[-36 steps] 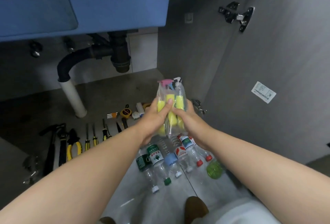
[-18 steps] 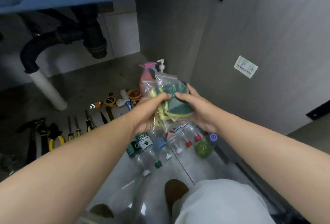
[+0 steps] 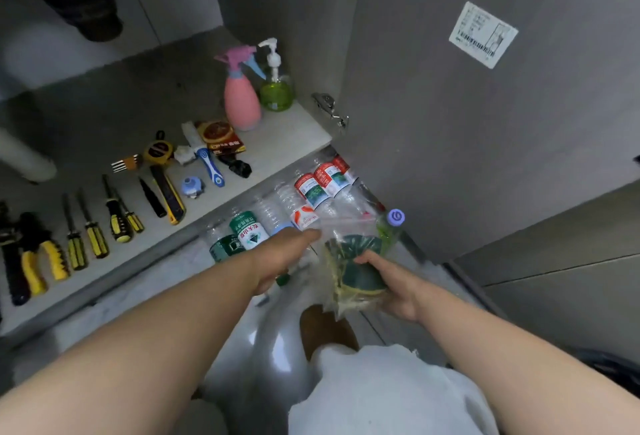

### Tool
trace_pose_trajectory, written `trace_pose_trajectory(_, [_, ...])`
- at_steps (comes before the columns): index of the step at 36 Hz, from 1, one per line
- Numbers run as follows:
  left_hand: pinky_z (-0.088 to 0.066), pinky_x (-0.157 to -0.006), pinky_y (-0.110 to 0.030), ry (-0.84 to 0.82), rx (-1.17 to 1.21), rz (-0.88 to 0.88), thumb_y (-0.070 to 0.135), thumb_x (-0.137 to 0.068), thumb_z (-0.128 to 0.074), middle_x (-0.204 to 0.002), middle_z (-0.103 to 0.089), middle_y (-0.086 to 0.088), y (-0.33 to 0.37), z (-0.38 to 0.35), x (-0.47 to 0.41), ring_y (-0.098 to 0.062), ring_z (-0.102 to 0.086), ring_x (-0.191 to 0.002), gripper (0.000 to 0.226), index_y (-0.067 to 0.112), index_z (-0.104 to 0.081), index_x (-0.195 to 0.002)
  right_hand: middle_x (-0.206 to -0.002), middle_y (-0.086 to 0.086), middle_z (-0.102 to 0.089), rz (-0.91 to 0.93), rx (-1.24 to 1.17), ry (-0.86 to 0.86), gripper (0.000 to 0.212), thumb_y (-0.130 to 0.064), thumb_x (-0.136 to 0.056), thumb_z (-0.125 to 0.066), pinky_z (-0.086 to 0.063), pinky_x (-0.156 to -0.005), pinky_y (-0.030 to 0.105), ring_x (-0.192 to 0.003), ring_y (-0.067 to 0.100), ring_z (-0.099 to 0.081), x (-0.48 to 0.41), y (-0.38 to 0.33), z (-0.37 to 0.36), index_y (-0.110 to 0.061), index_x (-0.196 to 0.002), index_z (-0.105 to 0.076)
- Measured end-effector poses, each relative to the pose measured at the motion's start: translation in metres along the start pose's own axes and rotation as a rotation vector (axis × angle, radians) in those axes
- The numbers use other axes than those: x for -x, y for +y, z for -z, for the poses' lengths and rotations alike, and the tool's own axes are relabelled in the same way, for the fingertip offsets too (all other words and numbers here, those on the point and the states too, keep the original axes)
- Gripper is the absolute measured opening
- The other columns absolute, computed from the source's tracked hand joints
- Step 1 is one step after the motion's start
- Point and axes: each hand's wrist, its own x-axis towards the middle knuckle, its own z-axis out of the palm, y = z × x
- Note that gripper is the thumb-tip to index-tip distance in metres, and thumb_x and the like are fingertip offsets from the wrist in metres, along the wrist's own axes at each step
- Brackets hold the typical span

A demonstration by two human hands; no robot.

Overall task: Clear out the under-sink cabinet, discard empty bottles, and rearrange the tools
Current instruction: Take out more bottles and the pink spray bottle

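The right hand [image 3: 391, 287] grips a clear zip-top plastic bag [image 3: 349, 244] stuffed with green-and-yellow scouring sponges. Its thumb presses on the front and the other fingers wrap behind, out of sight, holding the bag above the tiles just in front of the grey cabinet floor [image 3: 294, 138]. The left hand [image 3: 285, 256] reaches to the bag's upper corner with fingers close together; whether they pinch the plastic cannot be told. Beneath lie the empty clear plastic water bottles [image 3: 313, 192], side by side, while the yellow-handled screwdrivers [image 3: 91, 240] sit in a row inside. The plastic looks slick and the load is bunched low — a one-sided hold could let it slip onto the bottles and send them rolling. Setting it inside carelessly could topple the pink spray bottle [image 3: 240, 102] or the green pump dispenser [image 3: 275, 89] — both stand upright near the edge.
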Motion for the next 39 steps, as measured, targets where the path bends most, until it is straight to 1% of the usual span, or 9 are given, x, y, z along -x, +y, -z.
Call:
trace_pose_trajectory(4, [-0.042,-0.098,-0.034,0.031,-0.050,-0.021,0.042,-0.101,-0.056,-0.123,-0.052,0.002,-0.002,0.006,-0.012,-0.021,-0.052,-0.116,0.037,0.025,-0.052,-0.133,-0.100,0.018,-0.074,-0.116,0.193,0.184,0.043,-0.023,-0.081,-0.069,-0.057,-0.069,0.034,-0.077,0.029,-0.070,-0.006,0.023,0.042,-0.010,-0.122,-0.064])
trace_pose_trajectory(7, [-0.046,-0.101,-0.037,0.043,-0.045,0.010,0.041,-0.100,-0.058,-0.126,-0.055,-0.001,-0.006,0.006,-0.021,-0.024,-0.054,-0.120,0.028,0.025,-0.053,-0.122,-0.097,0.020,-0.074,-0.174,0.258,0.321,0.038,-0.025,-0.078,-0.072,-0.058,-0.064,0.040,-0.069,0.032,-0.071,-0.010,0.031,0.067,-0.014,-0.113,-0.065])
trace_pose_trajectory(10, [-0.047,-0.096,-0.037,0.052,-0.032,0.037,0.040,-0.098,-0.060,-0.125,-0.060,-0.005,-0.011,0.000,-0.032,-0.022,-0.058,-0.114,0.030,0.023,-0.054,-0.122,-0.087,0.018,-0.075,-0.192,0.126,0.423,0.033,-0.025,-0.081,-0.070,-0.059,-0.063,0.041,-0.068,0.033,-0.072,-0.020,0.036,0.083,-0.010,-0.110,-0.066])
trace_pose_trajectory(14, [-0.049,-0.104,-0.041,0.042,-0.020,0.057,0.042,-0.096,-0.062,-0.121,-0.063,-0.006,-0.016,-0.013,-0.042,-0.023,-0.060,-0.113,0.037,0.020,-0.059,-0.125,-0.117,0.025,-0.067,-0.051,-0.143,0.527,0.059,-0.026,-0.081,-0.074,-0.057,-0.082,0.061,-0.098,0.042,-0.070,-0.037,0.040,0.091,-0.005,-0.132,-0.054])
trace_pose_trajectory(20, [-0.050,-0.083,-0.031,0.033,-0.075,0.011,0.037,-0.098,-0.059,-0.120,-0.064,-0.008,-0.015,-0.028,-0.048,-0.023,-0.060,-0.114,0.029,0.017,-0.063,-0.119,-0.120,0.019,-0.066,0.043,-0.199,0.616,0.064,-0.038,-0.083,-0.078,-0.060,-0.072,0.045,-0.103,0.037,-0.068,-0.051,0.043,0.088,-0.007,-0.131,-0.050])
trace_pose_trajectory(26, [-0.049,-0.080,-0.027,0.069,-0.145,-0.062,0.033,-0.098,-0.060,-0.117,-0.066,-0.005,-0.014,-0.027,-0.052,-0.020,-0.062,-0.109,0.027,0.014,-0.067,-0.117,-0.129,0.017,-0.063,0.021,-0.024,0.732,0.067,-0.058,-0.091,-0.060,-0.051,-0.100,0.052,-0.115,0.039,-0.061,-0.063,0.048,0.090,-0.007,-0.135,-0.054])
trace_pose_trajectory(32, [-0.048,-0.088,-0.028,0.085,-0.179,-0.070,0.033,-0.097,-0.061,-0.120,-0.064,-0.004,-0.018,-0.021,-0.052,-0.020,-0.061,-0.109,0.024,0.019,-0.066,-0.116,-0.143,0.022,-0.042,-0.086,0.486,1.142,0.091,-0.070,-0.081,-0.059,-0.035,-0.104,0.045,-0.133,0.037,-0.039,-0.045,0.044,0.073,-0.004,-0.139,-0.036])
trace_pose_trajectory(35, [-0.046,-0.088,-0.028,0.086,-0.230,-0.091,0.034,-0.098,-0.060,-0.122,-0.062,-0.002,-0.020,-0.017,-0.050,-0.020,-0.059,-0.109,0.022,0.022,-0.066,-0.116,-0.136,0.021,-0.050,0.064,0.617,1.194,0.071,-0.055,-0.086,-0.062,-0.042,-0.095,0.046,-0.126,0.037,-0.048,-0.034,0.048,0.060,-0.003,-0.131,-0.041])
trace_pose_trajectory(39, [-0.054,-0.097,-0.037,0.088,-0.312,-0.114,0.035,-0.099,-0.058,-0.122,-0.063,-0.001,-0.018,-0.010,-0.043,-0.022,-0.061,-0.109,0.020,0.025,-0.067,-0.114,-0.101,0.015,-0.070,0.211,0.881,0.999,0.036,-0.052,-0.091,-0.054,-0.050,-0.080,0.037,-0.098,0.036,-0.067,-0.021,0.040,0.041,-0.016,-0.093,-0.062])
